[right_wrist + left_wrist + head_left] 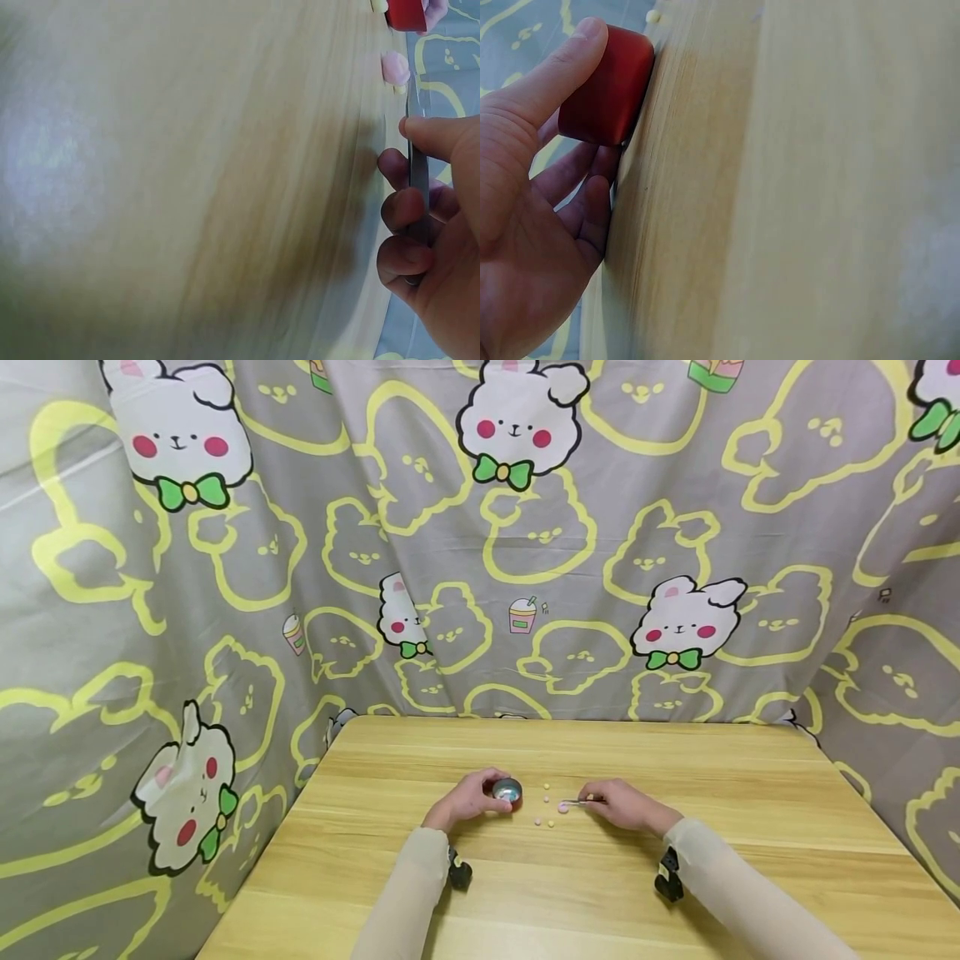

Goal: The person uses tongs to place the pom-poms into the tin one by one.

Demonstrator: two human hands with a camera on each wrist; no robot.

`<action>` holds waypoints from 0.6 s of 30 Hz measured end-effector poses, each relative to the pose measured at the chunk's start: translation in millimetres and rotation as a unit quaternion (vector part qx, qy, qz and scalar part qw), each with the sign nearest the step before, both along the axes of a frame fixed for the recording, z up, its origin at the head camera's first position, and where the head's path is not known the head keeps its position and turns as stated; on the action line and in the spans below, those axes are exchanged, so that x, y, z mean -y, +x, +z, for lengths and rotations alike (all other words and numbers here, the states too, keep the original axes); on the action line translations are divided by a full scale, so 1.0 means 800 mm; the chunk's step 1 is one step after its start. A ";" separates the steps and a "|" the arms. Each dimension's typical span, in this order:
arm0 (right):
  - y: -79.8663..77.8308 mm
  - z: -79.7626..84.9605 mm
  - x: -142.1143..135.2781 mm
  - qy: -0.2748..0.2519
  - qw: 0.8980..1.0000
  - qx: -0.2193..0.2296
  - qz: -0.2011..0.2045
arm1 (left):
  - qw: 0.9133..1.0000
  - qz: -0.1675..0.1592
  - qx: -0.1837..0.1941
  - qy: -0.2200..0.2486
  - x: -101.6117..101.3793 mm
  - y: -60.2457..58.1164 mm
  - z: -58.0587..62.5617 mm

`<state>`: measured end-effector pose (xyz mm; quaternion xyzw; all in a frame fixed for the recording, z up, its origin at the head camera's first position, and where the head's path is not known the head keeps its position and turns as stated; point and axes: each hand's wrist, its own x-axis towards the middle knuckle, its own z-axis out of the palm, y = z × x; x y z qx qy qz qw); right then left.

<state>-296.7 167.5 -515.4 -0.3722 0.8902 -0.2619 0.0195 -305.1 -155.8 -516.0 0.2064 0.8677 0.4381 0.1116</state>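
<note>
My left hand [472,795] grips a small round tin [507,791] at its side, thumb in front and fingers behind. Its outside is red in the left wrist view [615,86], and some pale and bluish bits show inside from the head view. To the right, my right hand [624,805] holds slim metal tweezers [418,187] between thumb and fingers, pointing left. The tips are at a pink lump [563,808], larger than the other pieces; whether they touch it I cannot tell. Several tiny yellow and pink balls [551,823] lie between the hands.
Everything rests on a light wood-grain table [570,893]. A grey curtain [450,543] with yellow outlines and white rabbit faces hangs behind it and along both sides. Each wrist carries a small black camera [670,875].
</note>
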 end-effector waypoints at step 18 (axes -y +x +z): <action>0.001 0.001 -0.001 -0.006 1.000 0.005 0.001 | 1.000 0.000 -0.003 -0.001 0.000 0.000 0.001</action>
